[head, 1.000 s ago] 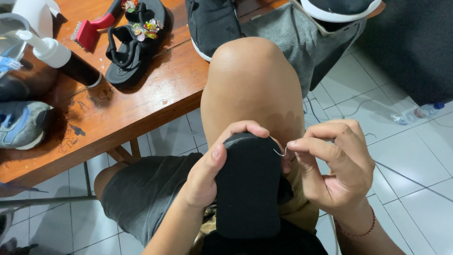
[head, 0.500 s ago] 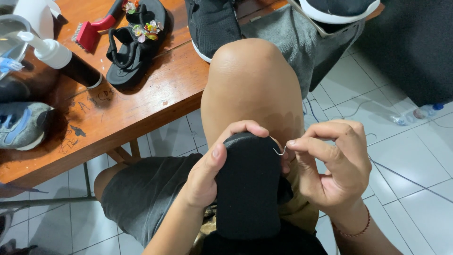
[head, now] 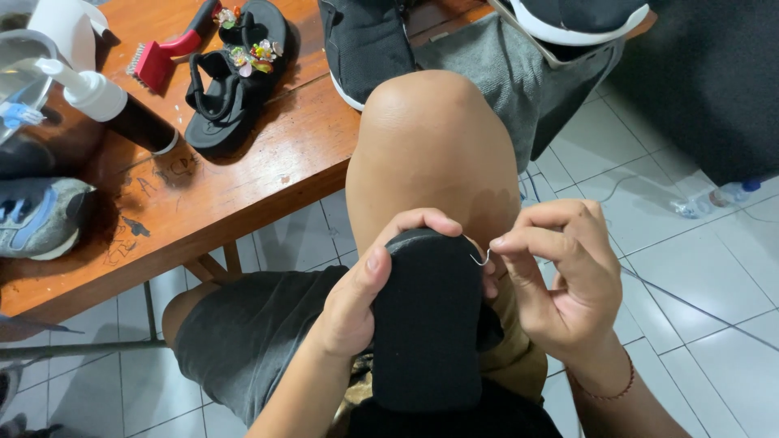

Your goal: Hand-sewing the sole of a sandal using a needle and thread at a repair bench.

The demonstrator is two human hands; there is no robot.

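Head view looks down on a raised bare knee with both hands working just below it, at about six o'clock of the frame; the left hand (head: 357, 304) wraps around a black shoe sole (head: 428, 320), thumb lying along its near edge and fingers curled over its rounded top end, so the grip is closed on it; the sole stands roughly upright against the thigh, its lower end lost in dark cloth at the bottom edge; the right hand (head: 564, 284) sits just beside the sole at three o'clock, thumb and forefinger pinched tight on a thin curved needle (head: 480, 259) whose hook touches the sole's upper right edge; whether any thread trails from it is too fine to tell; a red cord circles the right wrist.

At eleven o'clock the wooden counter (head: 268, 178) carries a pair of black sandals (head: 235, 73) with coloured flowers, a red brush (head: 162, 57) beside them, and a white pump bottle (head: 97, 93) with a dark body; a grey sneaker (head: 40, 215) at nine o'clock is cut off by the left edge; a black shoe (head: 365, 40) at twelve o'clock and a white-soled shoe (head: 568, 16) at one o'clock are both cropped by the top edge; a clear plastic bottle (head: 718, 197) lies on the tiled floor at three o'clock.
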